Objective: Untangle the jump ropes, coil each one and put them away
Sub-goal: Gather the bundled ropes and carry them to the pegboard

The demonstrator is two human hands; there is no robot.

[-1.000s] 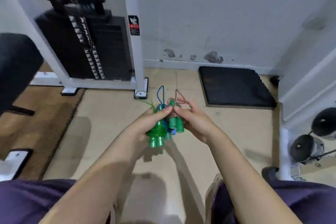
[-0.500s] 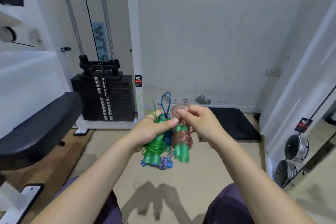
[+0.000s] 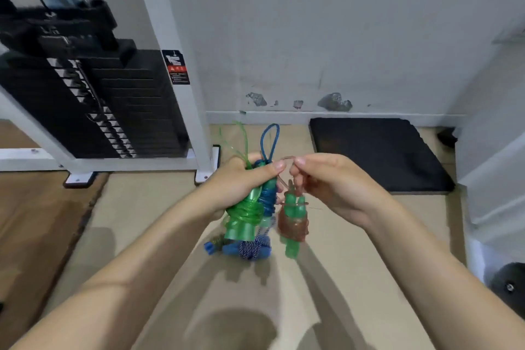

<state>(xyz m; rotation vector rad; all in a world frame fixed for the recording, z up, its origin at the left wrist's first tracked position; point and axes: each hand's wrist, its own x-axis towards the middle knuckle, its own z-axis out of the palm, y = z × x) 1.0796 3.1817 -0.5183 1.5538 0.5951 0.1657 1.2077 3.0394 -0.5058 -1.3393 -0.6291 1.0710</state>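
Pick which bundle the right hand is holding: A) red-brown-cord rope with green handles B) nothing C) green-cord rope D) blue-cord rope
A: the right hand pinches the loop of the red-brown-cord rope, whose green handles hang below the fingers, apart from the green-cord rope and blue-cord rope gripped together in the left hand.

I see a pale grey wall (image 3: pixel 326 23) with chipped patches above the skirting, a beige floor (image 3: pixel 136 207), a black mat (image 3: pixel 377 153) against the wall, and a black weight stack (image 3: pixel 93 99) in a white frame (image 3: pixel 170 65) at my left
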